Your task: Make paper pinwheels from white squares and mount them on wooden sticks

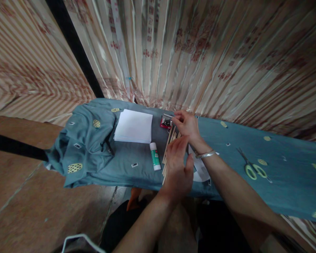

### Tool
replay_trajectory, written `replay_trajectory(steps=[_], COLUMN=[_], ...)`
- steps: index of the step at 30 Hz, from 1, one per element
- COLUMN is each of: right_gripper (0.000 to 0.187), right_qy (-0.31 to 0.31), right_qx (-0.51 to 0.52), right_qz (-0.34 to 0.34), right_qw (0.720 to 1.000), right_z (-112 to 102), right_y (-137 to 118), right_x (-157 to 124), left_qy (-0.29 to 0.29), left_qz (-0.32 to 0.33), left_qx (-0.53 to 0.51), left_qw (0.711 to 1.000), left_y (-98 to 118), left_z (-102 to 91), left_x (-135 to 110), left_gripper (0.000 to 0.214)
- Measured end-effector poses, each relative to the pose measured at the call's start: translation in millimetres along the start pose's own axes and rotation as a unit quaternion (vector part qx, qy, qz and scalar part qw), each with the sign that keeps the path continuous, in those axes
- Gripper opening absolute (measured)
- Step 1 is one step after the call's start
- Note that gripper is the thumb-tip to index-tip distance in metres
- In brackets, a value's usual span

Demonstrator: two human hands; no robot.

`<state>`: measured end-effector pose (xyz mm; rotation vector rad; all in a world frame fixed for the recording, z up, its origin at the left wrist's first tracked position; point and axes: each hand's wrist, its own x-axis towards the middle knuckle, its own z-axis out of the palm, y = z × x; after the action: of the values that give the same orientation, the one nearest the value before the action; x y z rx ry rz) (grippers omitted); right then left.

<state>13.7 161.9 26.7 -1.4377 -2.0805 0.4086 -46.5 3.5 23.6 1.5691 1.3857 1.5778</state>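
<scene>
Stretched out over a bundle of thin wooden sticks (165, 160), my left hand (177, 170) has its fingers extended and thumb apart, covering part of them. Just beyond it, my right hand (187, 125) wears a bracelet on its wrist, and its fingers are curled together at the edge of a small red box (163, 125) with dark, shiny items in it. Whatever those fingers pinch, if anything, is too small to make out. A green-and-white glue stick (155, 156) lies left of the sticks. White paper pieces (200, 168) lie partly under my right forearm.
A stack of white paper (134, 125) rests on the blue patterned cloth (131, 175), left of the glue stick. Scissors with green handles (250, 168) lie to the right. Bunched cloth covers the left end, and a striped curtain (158, 70) hangs behind.
</scene>
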Motion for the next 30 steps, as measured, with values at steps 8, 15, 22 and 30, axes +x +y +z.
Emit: replay_trajectory(steps=[8, 15, 22, 30], right_gripper=[0.034, 0.030, 0.017, 0.010], right_qy=[0.071, 0.097, 0.076, 0.053], right_qx=[0.415, 0.440, 0.319, 0.283], right_qz=[0.172, 0.182, 0.157, 0.145], right_qw=[0.891, 0.874, 0.932, 0.947], right_z=[-42, -61, -71, -94], right_y=[17, 24, 49, 63], right_x=[-92, -140, -169, -188], left_qy=[0.017, -0.041, -0.079, -0.121], left_qz=[-0.188, -0.314, -0.379, -0.417], left_qx=[-0.241, -0.351, -0.360, -0.379], left_qw=[0.952, 0.881, 0.849, 0.817], left_y=[-16, -10, -7, -6], left_z=[13.9, 31.1, 52.7, 76.9], left_x=[1, -3, -10, -18], left_gripper=[0.035, 0.025, 0.027, 0.027])
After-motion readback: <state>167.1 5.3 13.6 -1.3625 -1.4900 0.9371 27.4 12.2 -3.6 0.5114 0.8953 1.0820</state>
